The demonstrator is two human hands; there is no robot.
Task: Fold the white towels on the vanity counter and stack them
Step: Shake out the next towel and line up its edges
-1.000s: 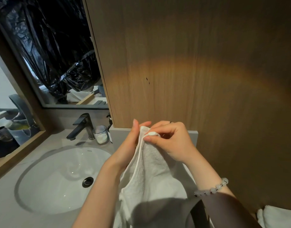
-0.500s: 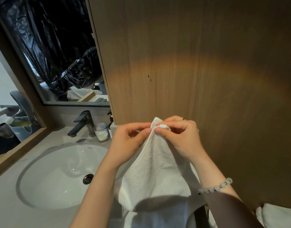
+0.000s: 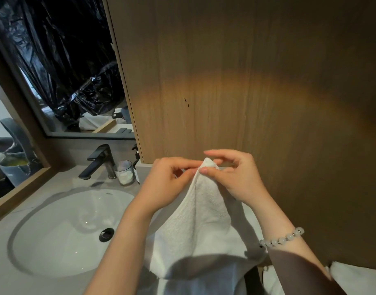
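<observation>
The grey counter [image 3: 61,177] fills the view from 7 to 9 o'clock, its round sink [image 3: 61,231] sunk in at 8. Dead centre the towel [image 3: 204,220] hangs in the air off the counter, its top corner up at the middle and the body draping toward 6 o'clock into shadow. It looks like light, soft terry and very floppy: it collapses into a cone from a single held point, so it won't keep a shape unless it is held at two corners or laid flat. Down at 4 o'clock sits another white towel [image 3: 357,279], which looks already folded. Both hands meet at that top corner. The left hand [image 3: 170,184] comes in from 9 o'clock, its grip a thumb-and-finger pinch on the hem. The right hand [image 3: 240,177] comes from 3 o'clock, thumb pressing the cloth against its curled fingers. The best hold, I'd say, is the stitched edge: slide one pinch along the hem to the next corner and spread the towel wide.
</observation>
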